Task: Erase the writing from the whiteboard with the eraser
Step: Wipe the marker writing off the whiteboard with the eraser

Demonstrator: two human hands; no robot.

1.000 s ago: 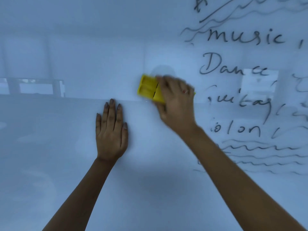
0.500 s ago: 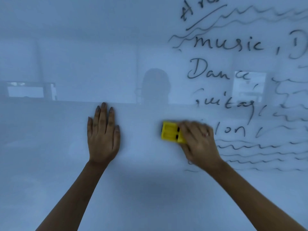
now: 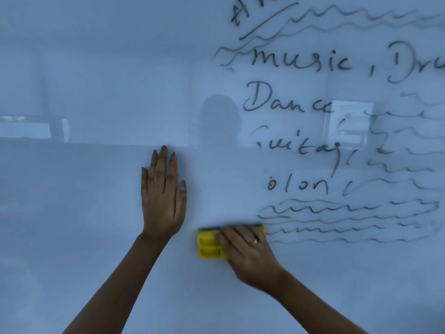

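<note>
Beside the writing (image 3: 313, 145), right hand (image 3: 250, 256) grips eraser (image 3: 209, 247); left hand (image 3: 163, 196) flat on whiteboard (image 3: 84, 213).

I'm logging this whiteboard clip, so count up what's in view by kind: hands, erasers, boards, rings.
Hands: 2, left hand flat on the board, right hand gripping the eraser
Erasers: 1, yellow eraser
Whiteboards: 1, whiteboard
Rings: 1, ring on the right hand
Total: 5

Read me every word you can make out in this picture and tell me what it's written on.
All are handwritten on the whiteboard:
"music"
"Dance", last letters faint
"uitar", first letter partly wiped
"olon", start wiped
"Dr", cut off by the frame edge
Top heading: unreadable
</note>
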